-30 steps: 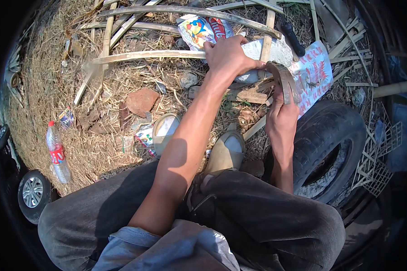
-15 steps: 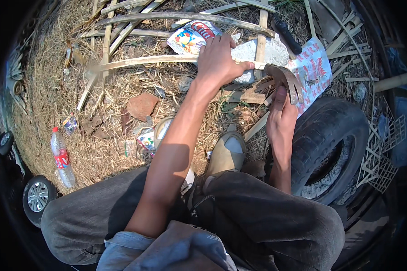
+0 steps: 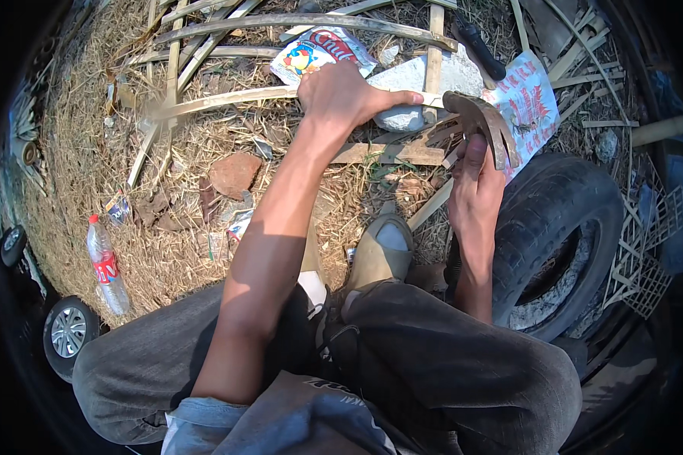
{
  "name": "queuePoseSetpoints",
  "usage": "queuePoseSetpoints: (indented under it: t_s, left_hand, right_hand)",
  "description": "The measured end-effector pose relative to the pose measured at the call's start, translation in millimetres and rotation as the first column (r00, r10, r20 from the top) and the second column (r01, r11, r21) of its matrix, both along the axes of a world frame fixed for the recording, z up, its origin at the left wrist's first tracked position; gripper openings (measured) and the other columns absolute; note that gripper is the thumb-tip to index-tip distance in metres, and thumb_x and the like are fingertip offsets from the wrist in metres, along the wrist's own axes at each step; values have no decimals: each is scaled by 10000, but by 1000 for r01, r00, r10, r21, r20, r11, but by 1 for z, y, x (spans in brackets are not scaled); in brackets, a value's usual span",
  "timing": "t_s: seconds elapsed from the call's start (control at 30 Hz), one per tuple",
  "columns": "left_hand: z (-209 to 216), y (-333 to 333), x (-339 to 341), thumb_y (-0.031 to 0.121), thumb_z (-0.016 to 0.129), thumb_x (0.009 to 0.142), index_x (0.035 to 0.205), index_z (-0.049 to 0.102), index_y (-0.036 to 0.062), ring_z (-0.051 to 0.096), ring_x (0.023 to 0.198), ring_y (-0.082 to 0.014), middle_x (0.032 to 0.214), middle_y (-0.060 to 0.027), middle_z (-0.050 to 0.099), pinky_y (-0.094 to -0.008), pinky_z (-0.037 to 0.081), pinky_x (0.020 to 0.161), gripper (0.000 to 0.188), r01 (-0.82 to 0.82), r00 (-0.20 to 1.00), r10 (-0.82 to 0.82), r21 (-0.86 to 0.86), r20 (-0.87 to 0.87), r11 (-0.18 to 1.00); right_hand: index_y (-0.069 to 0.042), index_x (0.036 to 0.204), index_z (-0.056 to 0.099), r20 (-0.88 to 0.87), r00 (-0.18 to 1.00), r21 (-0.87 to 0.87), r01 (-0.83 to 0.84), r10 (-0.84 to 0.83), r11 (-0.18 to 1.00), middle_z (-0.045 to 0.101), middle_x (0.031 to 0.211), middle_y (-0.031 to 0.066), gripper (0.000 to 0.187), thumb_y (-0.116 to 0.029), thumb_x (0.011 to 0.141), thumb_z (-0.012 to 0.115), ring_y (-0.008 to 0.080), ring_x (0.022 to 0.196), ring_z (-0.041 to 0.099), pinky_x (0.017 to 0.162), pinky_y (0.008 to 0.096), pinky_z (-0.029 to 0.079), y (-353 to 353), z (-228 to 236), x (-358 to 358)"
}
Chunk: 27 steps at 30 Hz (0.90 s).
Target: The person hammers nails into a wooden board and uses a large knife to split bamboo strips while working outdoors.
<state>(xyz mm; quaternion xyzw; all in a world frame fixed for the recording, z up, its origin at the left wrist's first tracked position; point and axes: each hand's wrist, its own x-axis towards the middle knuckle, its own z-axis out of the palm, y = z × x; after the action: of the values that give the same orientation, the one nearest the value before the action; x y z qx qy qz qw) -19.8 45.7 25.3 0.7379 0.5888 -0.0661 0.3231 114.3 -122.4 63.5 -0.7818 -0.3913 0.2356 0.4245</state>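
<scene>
My left hand (image 3: 340,98) is closed over a long, pale bamboo strip (image 3: 243,96), its thumb stretched out to the right along the strip. A claw hammer (image 3: 484,125) is in my right hand (image 3: 475,189), the rusty head turned up with the thumb just below it. The hammer head lies right by the strip's right end; whether they touch I cannot tell. Near that end an upright bamboo slat (image 3: 434,72) crosses the strip, over a pale stone block (image 3: 404,77). No nail can be made out.
A worn tyre (image 3: 535,227) lies right of my right hand. A dark-handled tool (image 3: 479,51) rests beside a printed plastic sheet (image 3: 525,106). Other bamboo strips (image 3: 303,24) form a lattice at the far side. A plastic bottle (image 3: 106,265) and a reddish stone (image 3: 235,174) lie to the left.
My left hand has slid left along the strip, and its fingers have curled in while the thumb points right. The hammer head has shifted slightly right and stays near the strip's end.
</scene>
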Motion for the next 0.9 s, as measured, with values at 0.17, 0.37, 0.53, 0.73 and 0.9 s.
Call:
queuePoseSetpoints:
  t_s: [0.17, 0.37, 0.53, 0.73, 0.9]
  left_hand:
    - [-9, 16, -15, 941, 720, 505, 675, 710, -61, 733, 786, -328, 742, -206, 715, -404, 556, 761, 1016, 46, 998, -51, -113, -41, 993]
    - [-10, 22, -1, 928, 715, 520, 921, 770, -52, 741, 964, -353, 969, -216, 758, -423, 554, 866, 1060, 119, 992, -123, -152, -16, 981]
    - [-4, 25, -6, 954, 683, 523, 1063, 763, -55, 733, 1029, -365, 1075, -239, 751, -421, 555, 890, 1146, 139, 986, -153, -175, -68, 975]
    - [1, 23, -7, 987, 655, 516, 865, 760, -90, 750, 854, -338, 873, -234, 754, -400, 556, 742, 1137, 122, 988, -139, -213, -66, 969]
    - [2, 24, -3, 981, 676, 480, 976, 763, -84, 754, 909, -339, 943, -226, 763, -404, 558, 771, 1178, 98, 985, -136, -315, -101, 944]
  right_hand:
    - [15, 1142, 595, -59, 996, -160, -77, 68, 984, 542, 738, 71, 475, -419, 1116, 405, 156, 631, 486, 594, 349, 416, 9, 26, -8]
    - [-20, 1319, 612, 143, 975, -164, -146, 170, 976, 621, 780, 150, 405, -316, 1124, 415, 209, 613, 603, 589, 395, 473, 5, 11, 5]
    - [-18, 1342, 590, 57, 993, -163, -89, 99, 983, 674, 801, 237, 330, -201, 1085, 490, 398, 573, 622, 555, 442, 443, 2, 8, -6]
    - [-39, 1327, 618, 125, 985, -127, -102, 118, 987, 676, 953, 258, 311, -109, 1047, 502, 426, 689, 611, 610, 473, 468, 8, 23, -3]
    - [-11, 1301, 619, 124, 981, -298, -107, 149, 949, 670, 1014, 296, 302, -85, 1038, 488, 521, 823, 626, 661, 493, 493, 7, 11, 2]
